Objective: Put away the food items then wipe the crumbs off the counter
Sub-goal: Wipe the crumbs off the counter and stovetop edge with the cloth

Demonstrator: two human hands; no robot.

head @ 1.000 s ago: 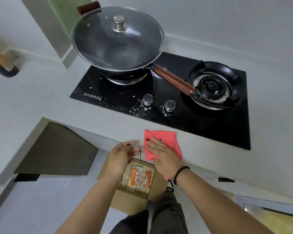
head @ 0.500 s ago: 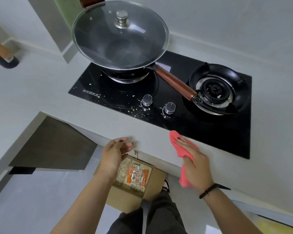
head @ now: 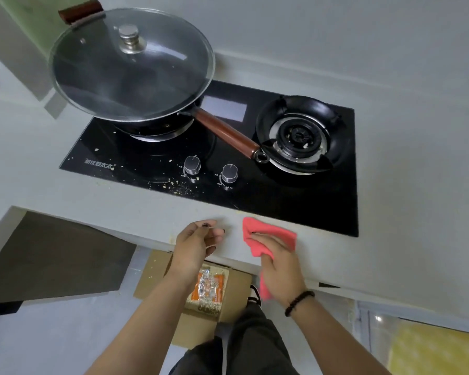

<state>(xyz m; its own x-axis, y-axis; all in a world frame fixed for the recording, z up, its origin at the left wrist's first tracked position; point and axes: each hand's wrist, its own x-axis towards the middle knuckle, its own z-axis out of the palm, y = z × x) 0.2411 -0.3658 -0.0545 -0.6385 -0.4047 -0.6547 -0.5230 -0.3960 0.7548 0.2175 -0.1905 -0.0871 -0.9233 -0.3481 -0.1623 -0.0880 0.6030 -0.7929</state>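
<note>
Right hand [head: 279, 263] presses red cloth [head: 271, 235] on counter [head: 146, 209]; stove lettering unreadable.

"Where is there room on the counter [head: 146, 209]?"
"The front strip, between the edge and the stove [head: 295, 196]."
"And on the stove?"
"The pan [head: 132, 77] covers the far left; its handle [head: 225, 133] juts over the middle, above two knobs [head: 192, 165]."
</note>
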